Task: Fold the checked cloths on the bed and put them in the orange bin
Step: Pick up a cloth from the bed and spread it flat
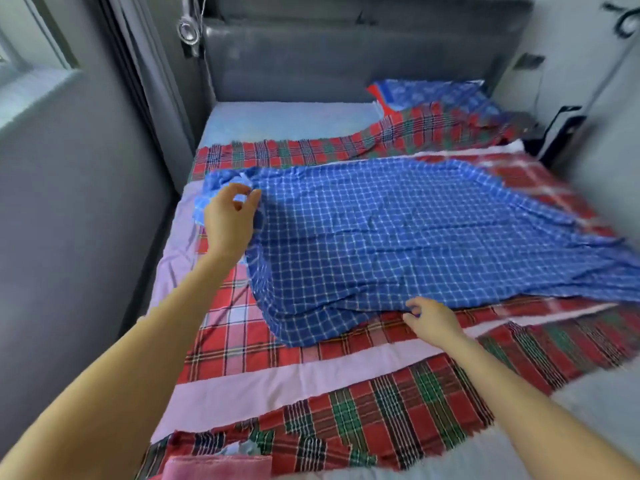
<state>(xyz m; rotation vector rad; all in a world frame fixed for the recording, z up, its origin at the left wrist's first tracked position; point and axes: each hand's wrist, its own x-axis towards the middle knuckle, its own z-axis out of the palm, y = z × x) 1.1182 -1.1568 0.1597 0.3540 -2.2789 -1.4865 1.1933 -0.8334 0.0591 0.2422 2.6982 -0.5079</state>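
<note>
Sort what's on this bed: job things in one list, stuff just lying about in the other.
Job: blue checked cloth, pinched by left hand and right hand; red checked cloths spread around it.
Lying about: blue pillow, pink cloth, grey headboard.

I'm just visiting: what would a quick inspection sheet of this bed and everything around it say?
Surface: bed with pale lilac sheet, grey padded headboard.
Job's things: blue-and-white checked cloth spread on top, bunched at left; red plaid cloths flat beneath; orange bin not in view.
Clutter: pink fabric at near edge; blue patterned fabric at the head.
Hands: left hand pinches the blue cloth's far corner; right hand pinches its near edge.
Cables: cord with round fitting beside headboard.
Surroundings: grey walls, black bag right.
</note>
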